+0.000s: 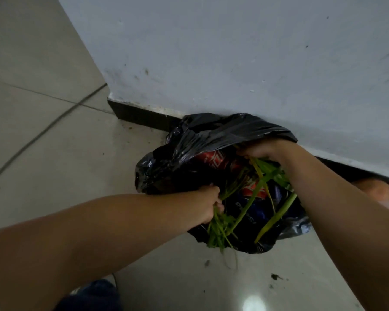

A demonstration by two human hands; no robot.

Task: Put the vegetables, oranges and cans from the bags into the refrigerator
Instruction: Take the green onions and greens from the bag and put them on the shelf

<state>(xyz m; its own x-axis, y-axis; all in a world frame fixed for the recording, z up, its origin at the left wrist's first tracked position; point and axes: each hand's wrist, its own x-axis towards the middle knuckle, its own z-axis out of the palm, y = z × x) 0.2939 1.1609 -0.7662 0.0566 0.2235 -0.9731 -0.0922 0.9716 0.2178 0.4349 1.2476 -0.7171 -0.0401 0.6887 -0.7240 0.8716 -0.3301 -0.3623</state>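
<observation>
Nearest the camera, at the bag's near lip, the leafy ends of the green vegetables (220,232) are gripped by the left hand (208,206), whose fingers are curled round the bunch. Farther in, at the far rim against the wall (234,52), the stalk ends appear to be pinched by the right hand (264,151), so the long axis of the stems is judged to run from one hand to the other across the mouth of the black bag (180,153) on the floor (54,108). Beneath the stems, red cans (213,160) and a dark blue can (245,209) are seen, well inside the bag; an upward lift by both hands together is likely called for.
</observation>
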